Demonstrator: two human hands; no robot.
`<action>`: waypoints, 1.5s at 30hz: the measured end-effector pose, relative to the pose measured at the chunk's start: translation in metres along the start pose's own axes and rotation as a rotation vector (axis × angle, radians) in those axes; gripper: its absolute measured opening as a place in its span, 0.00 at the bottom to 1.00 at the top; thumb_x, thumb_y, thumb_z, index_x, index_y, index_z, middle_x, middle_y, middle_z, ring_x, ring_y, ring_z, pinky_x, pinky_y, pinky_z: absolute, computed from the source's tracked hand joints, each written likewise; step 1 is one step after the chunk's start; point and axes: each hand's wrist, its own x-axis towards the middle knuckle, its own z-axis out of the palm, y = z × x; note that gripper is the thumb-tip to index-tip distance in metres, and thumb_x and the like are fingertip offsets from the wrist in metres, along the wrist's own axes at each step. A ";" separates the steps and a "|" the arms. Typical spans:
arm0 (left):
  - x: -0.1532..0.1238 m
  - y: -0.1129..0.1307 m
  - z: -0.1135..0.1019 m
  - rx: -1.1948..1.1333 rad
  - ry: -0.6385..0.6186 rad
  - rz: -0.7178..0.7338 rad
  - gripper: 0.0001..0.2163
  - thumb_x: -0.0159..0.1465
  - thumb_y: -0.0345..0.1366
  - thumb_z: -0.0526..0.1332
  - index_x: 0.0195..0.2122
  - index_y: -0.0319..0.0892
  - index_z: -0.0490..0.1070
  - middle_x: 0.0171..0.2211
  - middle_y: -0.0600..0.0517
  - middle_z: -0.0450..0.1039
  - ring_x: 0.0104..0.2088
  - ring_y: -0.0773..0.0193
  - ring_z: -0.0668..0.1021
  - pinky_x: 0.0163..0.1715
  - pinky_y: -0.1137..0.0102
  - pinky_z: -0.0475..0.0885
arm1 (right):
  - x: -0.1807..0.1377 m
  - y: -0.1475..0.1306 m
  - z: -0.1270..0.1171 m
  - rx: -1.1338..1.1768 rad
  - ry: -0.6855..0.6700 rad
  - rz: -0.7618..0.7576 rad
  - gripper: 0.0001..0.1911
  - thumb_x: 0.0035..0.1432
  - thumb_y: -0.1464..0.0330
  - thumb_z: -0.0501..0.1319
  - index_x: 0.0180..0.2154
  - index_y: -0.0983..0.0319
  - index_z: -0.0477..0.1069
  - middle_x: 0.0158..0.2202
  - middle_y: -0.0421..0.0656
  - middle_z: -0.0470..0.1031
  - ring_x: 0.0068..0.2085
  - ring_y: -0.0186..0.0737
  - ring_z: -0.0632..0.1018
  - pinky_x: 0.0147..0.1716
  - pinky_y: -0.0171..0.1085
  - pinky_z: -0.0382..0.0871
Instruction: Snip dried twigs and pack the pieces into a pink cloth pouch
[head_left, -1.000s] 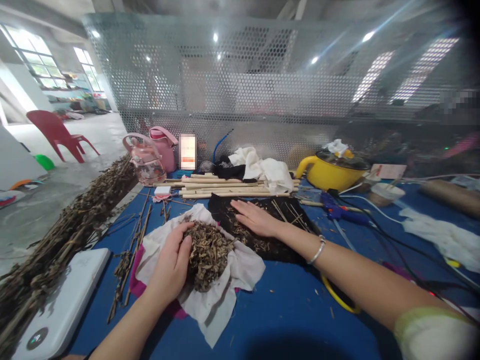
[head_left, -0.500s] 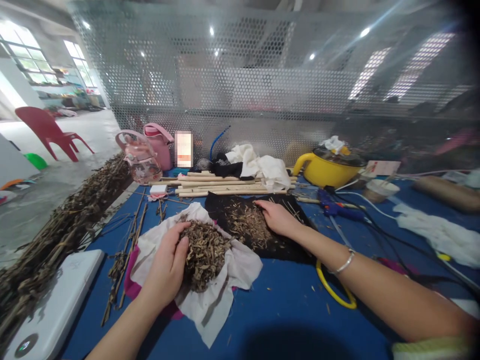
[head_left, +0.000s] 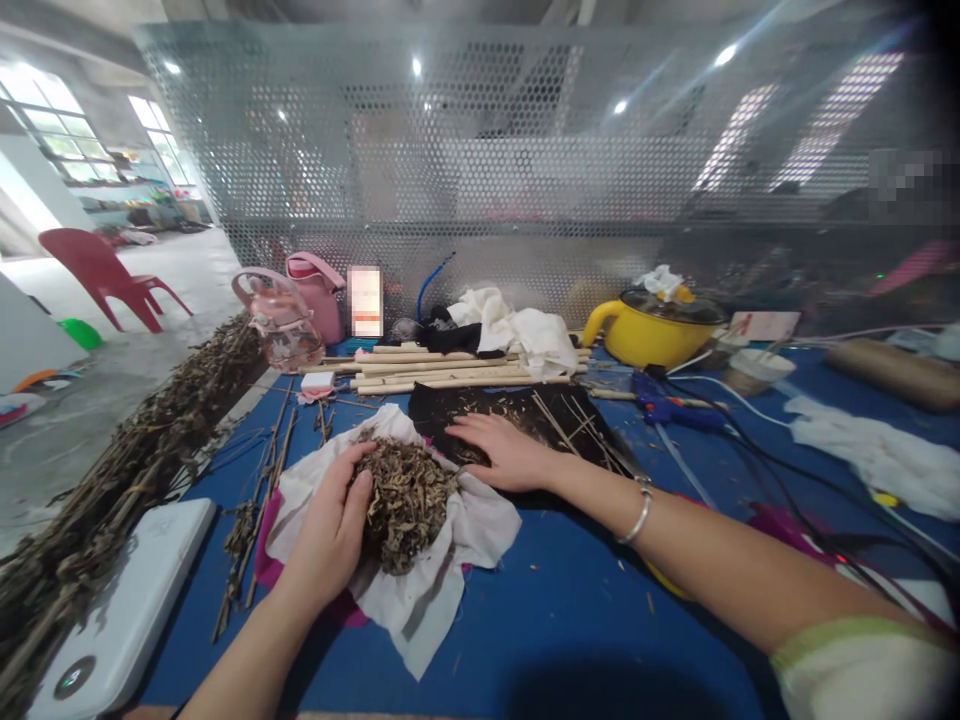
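- Dried leaves (head_left: 411, 500): left hand (head_left: 331, 530) still cupped there, can't tell if gripping.
- Right hand (head_left: 504, 455) just flattened open over black cloth (head_left: 431, 402), probably working those crumbs (head_left: 471, 456).

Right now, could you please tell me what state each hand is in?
Left hand: open, cupped against the edge of the dried plant pile.
Right hand: open, palm down over the black cloth; nothing visibly gripped.
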 end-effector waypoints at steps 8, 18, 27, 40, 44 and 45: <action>-0.002 -0.001 -0.001 -0.002 0.004 0.002 0.18 0.64 0.42 0.45 0.51 0.42 0.61 0.52 0.45 0.63 0.54 0.58 0.65 0.56 0.57 0.56 | -0.011 0.005 0.000 -0.149 0.018 -0.082 0.10 0.59 0.66 0.52 0.33 0.64 0.69 0.35 0.48 0.69 0.38 0.40 0.69 0.39 0.39 0.64; -0.002 -0.001 0.000 -0.005 -0.009 0.002 0.18 0.64 0.42 0.45 0.52 0.42 0.60 0.53 0.44 0.62 0.55 0.57 0.64 0.57 0.56 0.54 | -0.019 0.022 -0.012 0.008 0.188 0.080 0.19 0.59 0.58 0.52 0.47 0.63 0.67 0.48 0.50 0.68 0.50 0.45 0.67 0.50 0.46 0.59; -0.001 0.004 0.000 0.009 -0.001 0.000 0.18 0.64 0.42 0.45 0.51 0.41 0.61 0.53 0.44 0.63 0.54 0.58 0.64 0.56 0.57 0.55 | 0.023 0.020 -0.001 -0.022 -0.116 0.212 0.26 0.63 0.58 0.42 0.55 0.64 0.61 0.59 0.51 0.57 0.60 0.49 0.58 0.56 0.56 0.48; -0.002 0.001 0.000 0.003 0.000 0.014 0.18 0.64 0.41 0.46 0.51 0.41 0.60 0.53 0.44 0.63 0.54 0.57 0.65 0.56 0.57 0.56 | 0.012 0.029 -0.012 -0.011 0.039 0.144 0.21 0.62 0.65 0.45 0.49 0.67 0.67 0.52 0.50 0.68 0.54 0.42 0.67 0.54 0.40 0.58; -0.003 0.002 0.000 -0.005 0.008 0.022 0.17 0.64 0.41 0.46 0.51 0.41 0.60 0.52 0.44 0.63 0.54 0.57 0.64 0.56 0.57 0.55 | 0.034 0.022 0.000 -0.021 -0.070 0.083 0.22 0.61 0.64 0.48 0.53 0.67 0.63 0.57 0.51 0.62 0.58 0.42 0.63 0.56 0.41 0.55; -0.003 0.002 0.000 -0.006 0.010 0.019 0.17 0.64 0.41 0.46 0.51 0.41 0.60 0.52 0.44 0.63 0.55 0.58 0.64 0.56 0.57 0.55 | 0.037 0.019 0.001 -0.025 -0.080 0.056 0.22 0.60 0.63 0.50 0.52 0.67 0.64 0.56 0.52 0.63 0.57 0.43 0.64 0.56 0.41 0.56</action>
